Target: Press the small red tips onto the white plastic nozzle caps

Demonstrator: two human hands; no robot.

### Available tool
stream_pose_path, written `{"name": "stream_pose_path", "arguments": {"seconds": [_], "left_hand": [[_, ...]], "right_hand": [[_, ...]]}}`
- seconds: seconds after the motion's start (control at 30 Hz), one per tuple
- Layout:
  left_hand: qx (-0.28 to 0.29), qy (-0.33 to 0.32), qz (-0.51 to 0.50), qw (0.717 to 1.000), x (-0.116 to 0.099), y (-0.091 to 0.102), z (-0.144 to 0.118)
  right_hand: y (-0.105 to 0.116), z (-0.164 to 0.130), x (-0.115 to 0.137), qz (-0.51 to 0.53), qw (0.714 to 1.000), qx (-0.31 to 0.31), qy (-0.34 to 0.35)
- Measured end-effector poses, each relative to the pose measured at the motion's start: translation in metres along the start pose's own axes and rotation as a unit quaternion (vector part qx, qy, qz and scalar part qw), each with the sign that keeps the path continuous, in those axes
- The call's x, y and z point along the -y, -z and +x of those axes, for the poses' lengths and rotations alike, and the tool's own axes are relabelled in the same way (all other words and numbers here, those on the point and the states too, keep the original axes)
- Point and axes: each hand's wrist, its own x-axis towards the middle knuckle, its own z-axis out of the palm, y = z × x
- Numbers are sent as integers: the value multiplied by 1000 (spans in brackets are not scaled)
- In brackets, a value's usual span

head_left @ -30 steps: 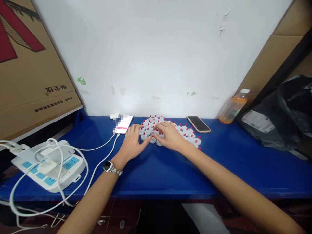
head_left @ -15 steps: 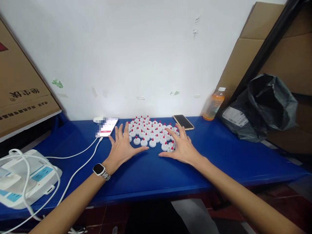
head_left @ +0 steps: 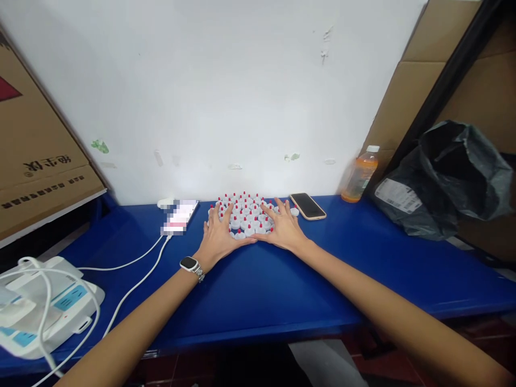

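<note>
Red-tipped white caps (head_left: 246, 214), presumably light, stiff and smooth, are best pinched at the rims; their cluster is flanked by the left hand (head_left: 216, 242) and right hand (head_left: 286, 230), each grip spread, unclenched; the caps are carried by the worktop (head_left: 258, 290), near the wall (head_left: 242, 97).

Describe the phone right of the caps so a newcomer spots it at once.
On the blue table, near the white wall, are red-tipped white caps. Just right of them lies the pale-edged phone, dark-screened, unlike the lit, cabled phone on the left.
</note>
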Motion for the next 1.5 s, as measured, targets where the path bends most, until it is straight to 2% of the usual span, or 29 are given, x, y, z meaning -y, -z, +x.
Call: {"name": "stream_pose_path", "arguments": {"seconds": [0.23, 0.43, 0.6, 0.7, 0.83, 0.93, 1.03, 1.13, 1.27, 1.5], "left_hand": [[0, 8, -2, 1000, 0, -10, 24], [-9, 15, 4, 1000, 1, -14, 35], [-7, 36, -3, 999, -4, -13, 39], [-11, 48, -5, 999, -7, -9, 34], [-1, 58, 34, 998, -13, -2, 16], [6, 24, 65, 998, -18, 2, -3], [39, 3, 71, 997, -22, -1, -15], [53, 3, 74, 996, -24, -7, -13], [43, -16, 73, 996, -29, -14, 1], [40, -22, 62, 997, -26, -16, 10]], "right_hand": [[-11, 28, -6, -18, 1000, -24, -5], [-22, 42, -12, -60, 995, -80, 19], [-20, 45, -14, -66, 992, -101, 22], [-14, 36, -10, -59, 993, -104, 17], [-7, 9, -5, -37, 996, -73, 41], [-7, -13, -3, -32, 998, -29, 51], [-10, -22, -2, -39, 997, 0, 63], [-14, -17, -2, -51, 994, 13, 91], [-18, -1, -1, -67, 990, 22, 120], [-19, 9, -1, -78, 988, 28, 133]]}}
